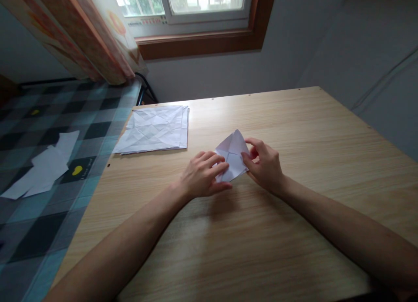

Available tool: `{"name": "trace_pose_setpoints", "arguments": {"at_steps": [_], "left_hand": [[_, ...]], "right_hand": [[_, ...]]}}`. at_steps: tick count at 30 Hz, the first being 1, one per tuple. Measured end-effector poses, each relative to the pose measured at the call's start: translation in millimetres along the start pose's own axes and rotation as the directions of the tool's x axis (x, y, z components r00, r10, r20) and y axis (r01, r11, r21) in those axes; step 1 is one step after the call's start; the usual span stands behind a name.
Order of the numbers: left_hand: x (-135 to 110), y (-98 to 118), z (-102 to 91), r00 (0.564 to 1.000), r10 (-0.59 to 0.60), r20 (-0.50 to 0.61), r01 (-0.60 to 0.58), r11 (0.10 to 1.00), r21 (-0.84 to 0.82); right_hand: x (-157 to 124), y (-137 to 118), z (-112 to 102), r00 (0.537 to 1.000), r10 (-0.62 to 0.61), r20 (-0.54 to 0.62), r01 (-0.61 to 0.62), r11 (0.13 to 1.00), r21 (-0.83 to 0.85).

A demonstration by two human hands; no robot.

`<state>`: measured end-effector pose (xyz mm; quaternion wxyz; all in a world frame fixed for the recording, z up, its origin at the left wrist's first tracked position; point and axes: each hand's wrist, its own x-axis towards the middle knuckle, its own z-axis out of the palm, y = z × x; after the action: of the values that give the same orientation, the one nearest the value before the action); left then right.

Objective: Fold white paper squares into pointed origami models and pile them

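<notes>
A person's left hand (205,174), fingers loosely spread, lies over folded paper (234,155) at a wooden surface (307,132); the right hand (266,164) pinches its edge. Aligning edges before pressing should keep folds crisp.

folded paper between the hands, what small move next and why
Perhaps have the right hand smooth the right edge of the folded paper: its thumb and fingers seem to pinch that edge, while the left hand lies over the left side, where it could hold it steady.
</notes>
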<state>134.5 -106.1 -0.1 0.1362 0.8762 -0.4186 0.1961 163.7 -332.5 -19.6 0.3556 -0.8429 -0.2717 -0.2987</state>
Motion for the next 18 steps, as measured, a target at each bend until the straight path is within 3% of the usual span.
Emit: {"name": "trace_pose_setpoints", "arguments": {"at_steps": [5,9,14,16,18], "left_hand": [[0.1,-1.2,3.5,0.991,-0.001,0.135,-0.003,0.999,0.032],[-1.0,-0.9,6.2,0.99,-0.029,0.139,0.022,0.998,0.055],[-2.8,-2.6,9.3,0.988,-0.093,0.121,0.09,0.996,0.029],[-3.3,-4.3,10.3,0.987,-0.117,0.11,0.119,0.993,-0.005],[-3.7,-6.1,10.9,0.986,-0.135,0.102,0.14,0.989,-0.046]], "right_hand": [[0.9,-0.8,-2.1,0.99,-0.141,-0.031,0.139,0.989,-0.039],[2.3,1.8,-2.7,0.945,-0.327,-0.021,0.326,0.945,-0.038],[2.7,3.2,-8.2,0.906,-0.421,-0.045,0.418,0.906,-0.07],[3.0,1.7,-12.0,0.867,-0.497,0.037,0.498,0.865,-0.067],[3.8,-0.5,-15.1,0.793,-0.582,0.178,0.6,0.798,-0.065]]}}
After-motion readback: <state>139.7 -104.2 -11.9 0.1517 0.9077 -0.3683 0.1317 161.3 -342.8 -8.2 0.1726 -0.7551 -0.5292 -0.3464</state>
